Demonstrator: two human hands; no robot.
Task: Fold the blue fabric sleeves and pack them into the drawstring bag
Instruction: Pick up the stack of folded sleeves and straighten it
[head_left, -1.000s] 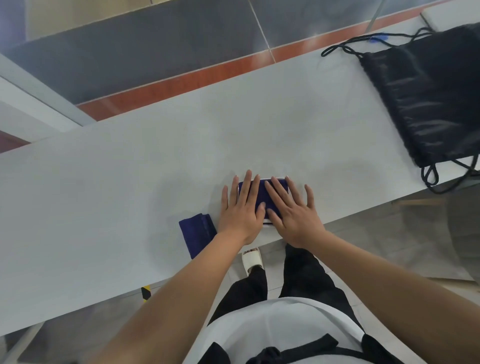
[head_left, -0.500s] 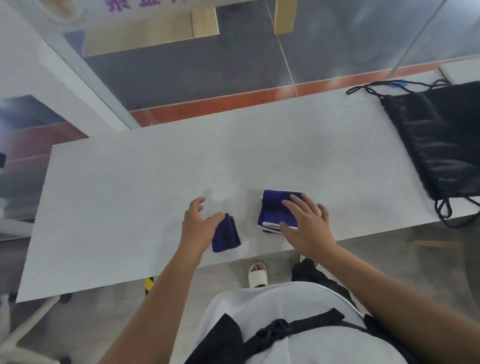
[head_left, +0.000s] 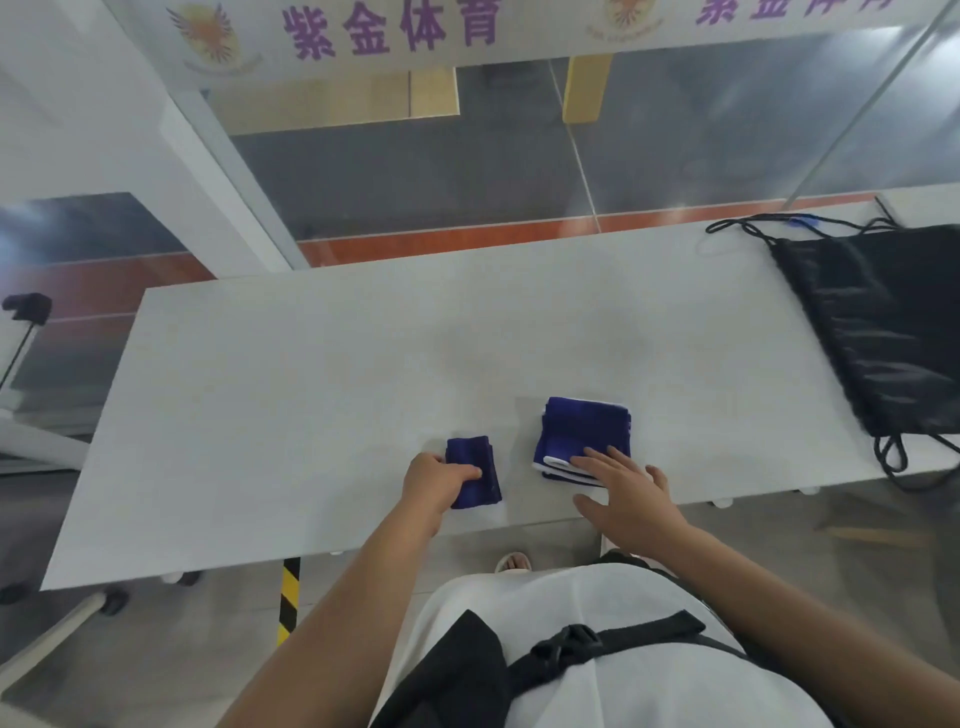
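Two folded blue sleeves lie near the front edge of the white table (head_left: 311, 395). The smaller folded sleeve (head_left: 475, 457) sits to the left, and my left hand (head_left: 434, 480) grips its left side with the fingers curled over it. The larger folded sleeve (head_left: 582, 431), with white trim at its near edge, lies to the right. My right hand (head_left: 631, 496) rests flat on its near edge, fingers spread. The black drawstring bag (head_left: 883, 322) lies flat at the table's right end, its cords trailing off both ends.
A glass partition with a banner runs behind the table. A black-and-yellow striped table leg (head_left: 288, 597) and a wheeled base (head_left: 114, 603) show below the front edge. A small black device on a stand (head_left: 26, 306) is at the far left.
My left hand left the larger sleeve, moved left and took hold of the smaller folded sleeve. My right hand slid to the larger sleeve's near edge. The head camera tilted up.
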